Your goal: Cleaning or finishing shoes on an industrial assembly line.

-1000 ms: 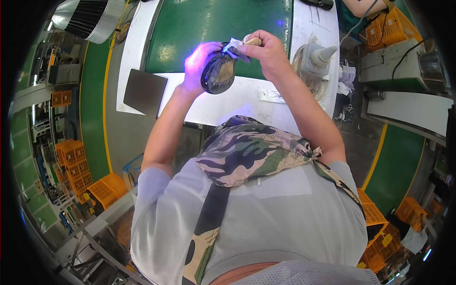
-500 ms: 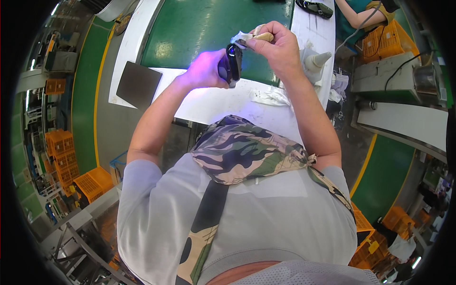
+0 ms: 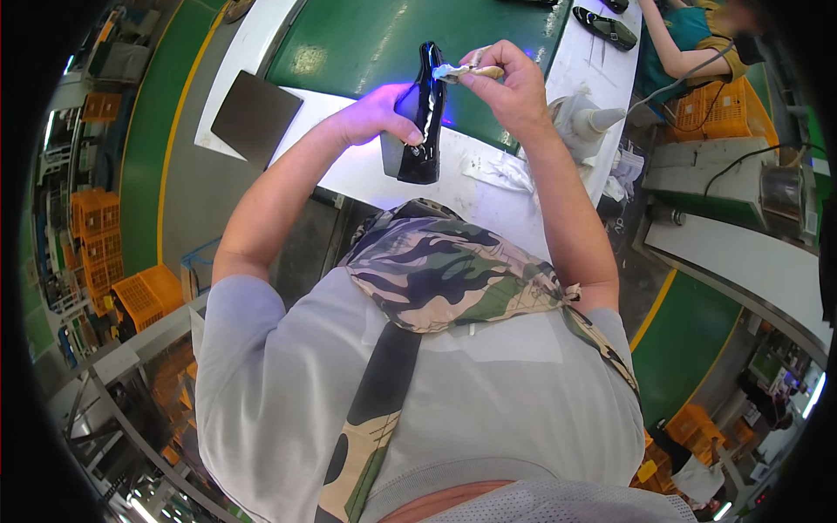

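My left hand (image 3: 373, 118) is closed round a glossy black shoe (image 3: 425, 164), its thumb pressed on the near part. The shoe is held above the near edge of the table, side up, with bright reflections along it. In my right hand (image 3: 516, 96), pinched between thumb and fingers, is a small tan-handled tool with a white cloth-like wad (image 3: 457, 71) at its tip. That tip touches, or nearly touches, the upper right side of the shoe. Bluish light falls on the shoe and my left fingers.
A green work surface (image 3: 349, 52) has a white border (image 3: 318, 105). A dark flat board (image 3: 255, 119) lies left, a crumpled white cloth (image 3: 499, 171) and white nozzle bottle (image 3: 593, 120) right. Another shoe (image 3: 604, 29) lies near a co-worker's arm (image 3: 667, 44). Orange crates (image 3: 719, 109) stand beyond.
My left hand has turned the shoe, so its long side now shows, and its near end reaches closer to me. The wad has stayed near the shoe's upper part.
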The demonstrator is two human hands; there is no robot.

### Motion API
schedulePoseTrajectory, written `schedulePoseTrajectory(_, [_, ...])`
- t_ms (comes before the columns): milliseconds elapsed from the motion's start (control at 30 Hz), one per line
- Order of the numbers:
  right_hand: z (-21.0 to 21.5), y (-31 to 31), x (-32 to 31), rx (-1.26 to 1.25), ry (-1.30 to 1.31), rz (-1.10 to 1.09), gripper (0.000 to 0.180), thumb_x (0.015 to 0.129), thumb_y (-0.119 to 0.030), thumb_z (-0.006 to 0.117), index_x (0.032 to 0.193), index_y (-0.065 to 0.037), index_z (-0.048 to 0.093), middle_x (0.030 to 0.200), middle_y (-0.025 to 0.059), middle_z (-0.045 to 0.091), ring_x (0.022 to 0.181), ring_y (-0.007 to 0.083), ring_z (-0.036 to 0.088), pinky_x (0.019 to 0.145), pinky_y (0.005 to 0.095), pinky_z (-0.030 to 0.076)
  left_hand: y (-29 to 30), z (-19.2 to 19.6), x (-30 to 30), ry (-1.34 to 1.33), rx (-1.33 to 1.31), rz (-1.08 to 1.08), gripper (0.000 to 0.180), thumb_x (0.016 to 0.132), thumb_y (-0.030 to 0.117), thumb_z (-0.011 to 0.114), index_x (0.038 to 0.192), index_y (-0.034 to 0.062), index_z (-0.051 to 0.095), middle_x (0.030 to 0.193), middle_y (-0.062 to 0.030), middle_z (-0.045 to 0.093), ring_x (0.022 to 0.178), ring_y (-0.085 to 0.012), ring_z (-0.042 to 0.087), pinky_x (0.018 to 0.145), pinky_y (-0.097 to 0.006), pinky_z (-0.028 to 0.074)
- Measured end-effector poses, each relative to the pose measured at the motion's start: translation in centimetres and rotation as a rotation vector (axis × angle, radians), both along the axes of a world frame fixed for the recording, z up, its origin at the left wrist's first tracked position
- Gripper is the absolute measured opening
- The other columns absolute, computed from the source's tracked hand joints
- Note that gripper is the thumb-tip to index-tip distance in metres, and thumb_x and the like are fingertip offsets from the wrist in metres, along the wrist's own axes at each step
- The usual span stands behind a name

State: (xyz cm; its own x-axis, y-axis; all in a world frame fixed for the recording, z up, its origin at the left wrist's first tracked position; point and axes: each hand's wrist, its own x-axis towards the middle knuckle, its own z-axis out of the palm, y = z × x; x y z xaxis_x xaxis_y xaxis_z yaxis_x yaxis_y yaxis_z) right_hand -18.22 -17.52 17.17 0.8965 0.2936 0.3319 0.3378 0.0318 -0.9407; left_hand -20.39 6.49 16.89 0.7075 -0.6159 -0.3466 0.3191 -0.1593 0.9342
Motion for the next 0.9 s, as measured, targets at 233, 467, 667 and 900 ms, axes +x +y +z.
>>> schedulePoseTrajectory(233, [-2.2,1.2,-2.1,0.017,0.061,0.121,0.022,0.080,0.001,0.070,0.082,-0.005,0.049,0.094,0.0107,0.063,0.093,0.0159,0.059,0.082,0.0295,0.049,1.2,-2.0,-1.7,0.176,-0.195,0.183,0.054,0.064,0.015,0.078,0.113,0.0034,0.058,0.097,-0.0042,0.065,0.091,-0.0172,0.062,0.089,-0.032,0.048])
schedulePoseTrajectory(467, [-3.0,0.8,-4.0,-0.068,0.152,0.273,0.023,0.080,0.001,0.070,0.082,-0.004,0.049,0.093,0.0106,0.063,0.090,0.0157,0.059,0.080,0.0292,0.049,1.9,-4.1,-3.7,0.234,-0.281,0.362,0.054,0.067,0.016,0.076,0.116,0.0015,0.057,0.101,-0.0079,0.065,0.093,-0.0207,0.065,0.092,-0.036,0.051])
schedulePoseTrajectory(667, [-3.9,-0.3,-4.8,-0.063,0.215,0.397,0.022,0.080,0.002,0.070,0.083,-0.004,0.050,0.092,0.0114,0.063,0.087,0.0160,0.061,0.077,0.0293,0.049,2.3,-5.7,-6.1,0.252,-0.374,0.495,0.052,0.071,0.016,0.074,0.117,-0.0002,0.056,0.105,-0.0112,0.066,0.095,-0.0234,0.066,0.095,-0.037,0.051])
schedulePoseTrajectory(900, [-6.2,0.6,-6.6,0.232,0.465,0.207,0.018,0.082,0.002,0.072,0.085,-0.003,0.055,0.087,0.0063,0.061,0.076,0.0120,0.058,0.067,0.0256,0.048,2.7,-7.8,-9.8,0.230,-0.662,0.750,0.052,0.078,0.013,0.069,0.125,-0.0005,0.050,0.118,-0.0131,0.061,0.110,-0.0264,0.060,0.103,-0.041,0.044])
